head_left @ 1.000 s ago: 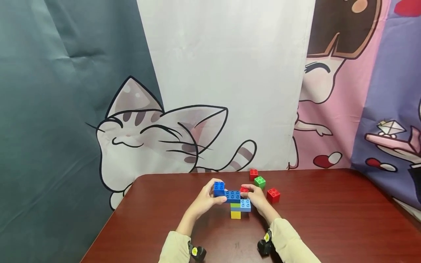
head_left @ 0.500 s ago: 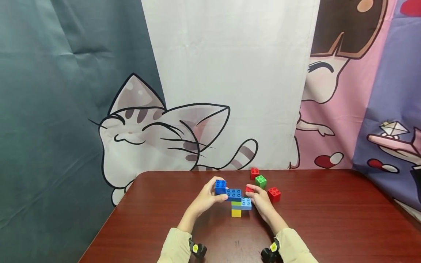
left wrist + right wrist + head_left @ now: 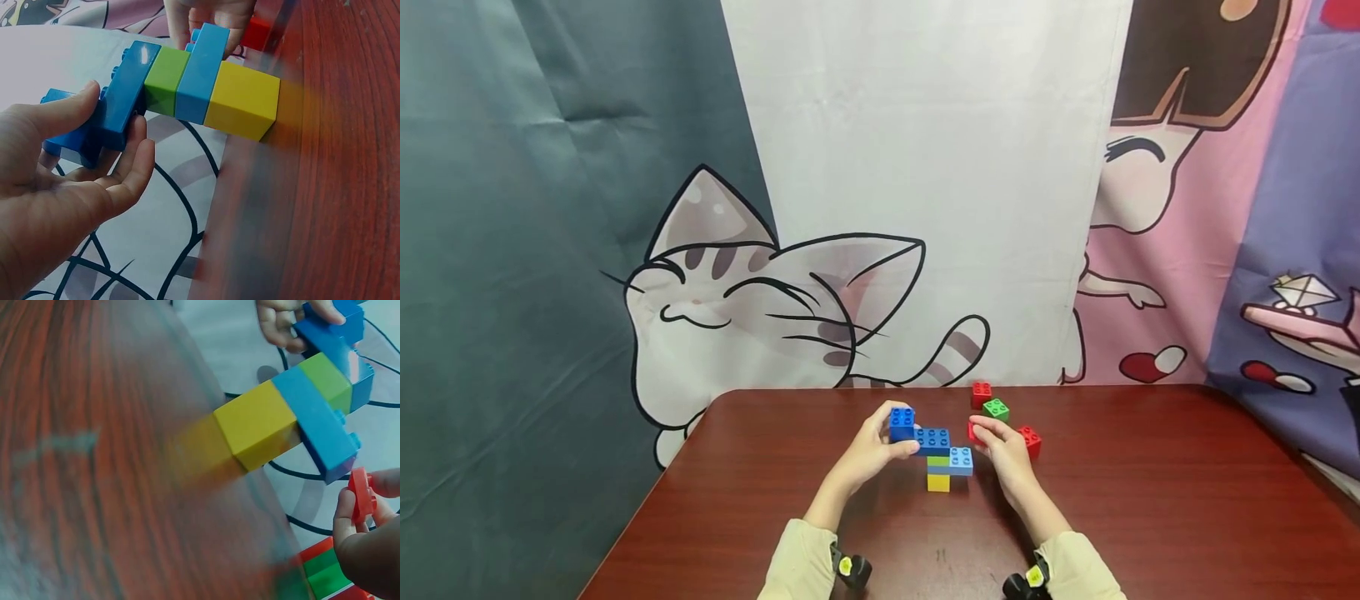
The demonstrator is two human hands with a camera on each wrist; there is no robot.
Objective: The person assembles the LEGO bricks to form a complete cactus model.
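Observation:
My left hand [image 3: 867,454] grips the upper end of a toy brick build, thumb and fingers round its dark blue bricks [image 3: 128,94]. Below the long dark blue brick come a lime green brick [image 3: 167,81], a lighter blue brick [image 3: 203,75] that juts to the right, and a yellow brick [image 3: 244,100] at the bottom. To the right of the build, my right hand [image 3: 1009,458] pinches a thin red brick [image 3: 359,495] between thumb and fingers. In the right wrist view this brick is turned on its side, close to the lighter blue brick's end.
On the brown table [image 3: 1120,500], a red brick [image 3: 981,393] and a green brick [image 3: 996,408] stand near the back edge. Another red brick [image 3: 1032,440] is partly hidden behind my right hand. A cartoon-printed curtain [image 3: 880,167] hangs behind the table.
My right hand has moved to the right, away from the build, carrying the thin red brick. My left hand keeps its grip on the build with little movement.

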